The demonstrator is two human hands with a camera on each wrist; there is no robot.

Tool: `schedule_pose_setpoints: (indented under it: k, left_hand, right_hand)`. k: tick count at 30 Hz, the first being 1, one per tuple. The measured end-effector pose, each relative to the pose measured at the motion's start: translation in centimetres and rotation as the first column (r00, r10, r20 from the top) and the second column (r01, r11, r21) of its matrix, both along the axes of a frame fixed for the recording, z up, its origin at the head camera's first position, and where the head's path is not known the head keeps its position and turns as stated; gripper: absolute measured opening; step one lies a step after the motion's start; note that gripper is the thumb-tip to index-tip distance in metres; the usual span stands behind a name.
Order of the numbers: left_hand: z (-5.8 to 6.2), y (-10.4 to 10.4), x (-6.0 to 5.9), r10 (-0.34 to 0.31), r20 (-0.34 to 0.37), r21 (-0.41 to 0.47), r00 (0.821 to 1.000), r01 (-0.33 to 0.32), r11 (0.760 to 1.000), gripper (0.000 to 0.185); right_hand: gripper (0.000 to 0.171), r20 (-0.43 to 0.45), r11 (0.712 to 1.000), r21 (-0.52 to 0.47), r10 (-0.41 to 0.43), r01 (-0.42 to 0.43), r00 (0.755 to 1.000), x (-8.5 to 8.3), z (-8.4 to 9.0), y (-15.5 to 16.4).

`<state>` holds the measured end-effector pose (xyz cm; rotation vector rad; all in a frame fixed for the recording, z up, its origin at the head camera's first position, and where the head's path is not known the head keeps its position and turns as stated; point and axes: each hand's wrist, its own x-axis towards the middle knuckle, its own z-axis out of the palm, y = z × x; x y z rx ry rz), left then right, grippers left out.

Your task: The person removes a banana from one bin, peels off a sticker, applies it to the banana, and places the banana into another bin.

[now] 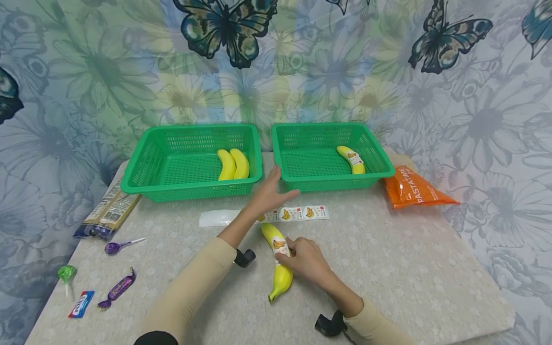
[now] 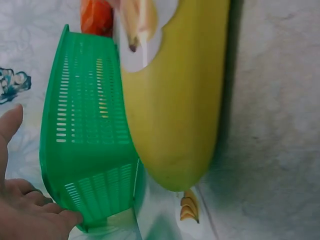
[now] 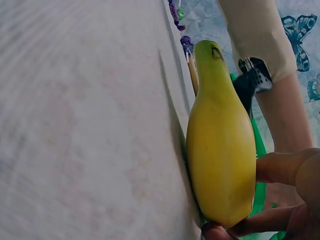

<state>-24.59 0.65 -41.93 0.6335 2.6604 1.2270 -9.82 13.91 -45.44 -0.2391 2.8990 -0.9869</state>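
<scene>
A yellow banana lies on the table in front of me, with a white banana sticker on its upper half. My right hand holds this banana from its right side, fingertips at the sticker. Open with straight fingers, my left hand hovers over the left end of a strip of banana stickers, just in front of the gap between two green baskets. The left basket holds two plain bananas. In the right basket lies one stickered banana.
An orange pasta bag lies to the right of the right basket. A dark printed packet sits at the table's left edge. A purple lollipop, a green lollipop and two wrapped sweets are scattered at the front left.
</scene>
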Motion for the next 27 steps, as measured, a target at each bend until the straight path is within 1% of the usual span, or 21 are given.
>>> schedule_pose_setpoints:
  k: [4,9,11,15,18,21,23,27]
  left_hand:
    - [0.4,1.1,-1.1,0.022,-0.001,-0.001,1.000,-0.022,1.000,0.104]
    - [0.4,2.1,-2.4,0.054,0.016,-0.002,0.998,-0.054,0.999,0.106]
    - [0.4,2.3,-2.9,0.070,0.016,0.010,0.997,-0.070,0.998,0.106]
    - [0.2,2.7,-3.6,0.096,-0.003,0.022,0.995,-0.096,0.995,0.103]
    - [-0.1,2.9,-4.0,0.103,-0.023,0.010,0.994,-0.103,0.995,0.103]
    - [-0.3,3.2,-4.4,0.103,-0.027,0.000,0.994,-0.103,0.995,0.103]
    - [-0.5,3.2,-4.4,0.102,-0.018,0.006,0.995,-0.102,0.995,0.104]
    - [-0.8,3.1,-4.3,0.091,0.017,0.053,0.996,-0.092,0.994,0.106]
  right_hand:
    - [0.055,0.002,1.000,-0.009,-0.001,0.001,1.000,-0.1,0.0,0.1]
    - [0.056,0.040,1.000,-0.023,-0.004,0.005,0.999,-0.1,0.0,0.3]
    - [0.056,0.053,1.000,-0.022,0.006,-0.004,0.999,-0.2,0.0,0.3]
    - [0.055,0.038,0.999,0.007,0.042,-0.043,0.998,-0.2,0.1,0.3]
    - [0.054,0.014,0.997,0.041,0.065,-0.066,0.998,-0.1,0.2,0.2]
    - [0.056,0.011,0.994,0.082,0.077,-0.077,0.997,-0.1,0.1,0.1]
    - [0.058,0.023,0.991,0.106,0.080,-0.082,0.997,-0.1,0.0,0.1]
    - [0.058,0.044,0.993,0.091,0.077,-0.080,0.996,-0.1,0.0,0.0]
